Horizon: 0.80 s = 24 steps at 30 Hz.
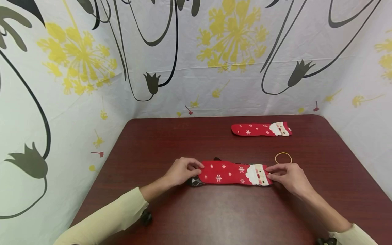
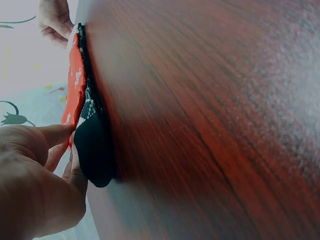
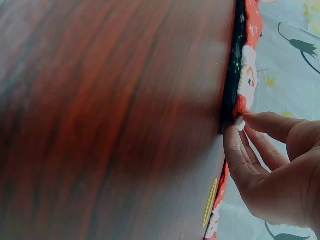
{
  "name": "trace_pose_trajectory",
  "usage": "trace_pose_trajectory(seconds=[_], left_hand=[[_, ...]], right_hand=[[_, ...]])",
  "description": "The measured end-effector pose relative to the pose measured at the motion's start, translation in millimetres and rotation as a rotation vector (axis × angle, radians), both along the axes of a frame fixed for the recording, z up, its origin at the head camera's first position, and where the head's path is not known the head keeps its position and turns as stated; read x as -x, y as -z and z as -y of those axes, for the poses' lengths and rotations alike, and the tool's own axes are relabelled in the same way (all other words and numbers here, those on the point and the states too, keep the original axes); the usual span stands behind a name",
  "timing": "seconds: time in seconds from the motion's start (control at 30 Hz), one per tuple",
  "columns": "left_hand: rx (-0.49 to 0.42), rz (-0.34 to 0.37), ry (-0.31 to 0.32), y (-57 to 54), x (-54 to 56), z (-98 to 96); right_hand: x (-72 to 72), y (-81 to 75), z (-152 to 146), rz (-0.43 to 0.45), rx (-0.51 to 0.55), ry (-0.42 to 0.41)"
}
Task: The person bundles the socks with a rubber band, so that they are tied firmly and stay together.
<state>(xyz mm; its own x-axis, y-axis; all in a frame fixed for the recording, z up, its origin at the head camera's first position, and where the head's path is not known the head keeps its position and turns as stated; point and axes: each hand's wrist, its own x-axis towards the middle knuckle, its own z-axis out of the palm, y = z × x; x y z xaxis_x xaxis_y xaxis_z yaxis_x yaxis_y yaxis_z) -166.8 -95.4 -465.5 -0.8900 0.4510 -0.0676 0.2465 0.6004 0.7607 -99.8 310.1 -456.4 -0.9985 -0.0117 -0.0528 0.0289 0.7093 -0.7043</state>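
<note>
A red sock (image 1: 228, 173) with white snowflakes and a Santa face lies flat on top of a black patterned sock (image 1: 196, 181), whose toe pokes out at the left. My left hand (image 1: 184, 171) pinches the red sock's toe end between thumb and fingers. At the Santa end, my right hand (image 1: 290, 177) pinches the red sock's cuff. In the left wrist view the dark toe (image 2: 95, 150) sits under the red layer, beside the left fingers. The right wrist view has the right thumb and fingertips at the red cuff (image 3: 241, 107), with the black sock beneath.
A second red Santa sock (image 1: 260, 129) lies toward the back of the dark wooden table (image 1: 171, 136). A thin yellow rubber band (image 1: 283, 153) rests just behind the right hand. Patterned white cloth (image 1: 190, 61) hangs behind and at both sides of the table.
</note>
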Motion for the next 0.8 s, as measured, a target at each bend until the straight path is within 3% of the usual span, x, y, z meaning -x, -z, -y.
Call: trace_pose_trajectory(seconds=[0.37,0.53,0.8], left_hand=[[0.022,0.008,-0.001,-1.0,-0.9,1.8],[-0.013,0.019,-0.003,-1.5,0.9,3.7],[-0.081,0.012,0.001,-1.3,6.2,6.7]], right_hand=[[1.8,1.5,-1.5,0.003,-0.001,-0.012],[1.9,2.0,-4.0,0.000,0.011,-0.008],[1.9,1.6,-6.4,-0.079,-0.018,0.011]])
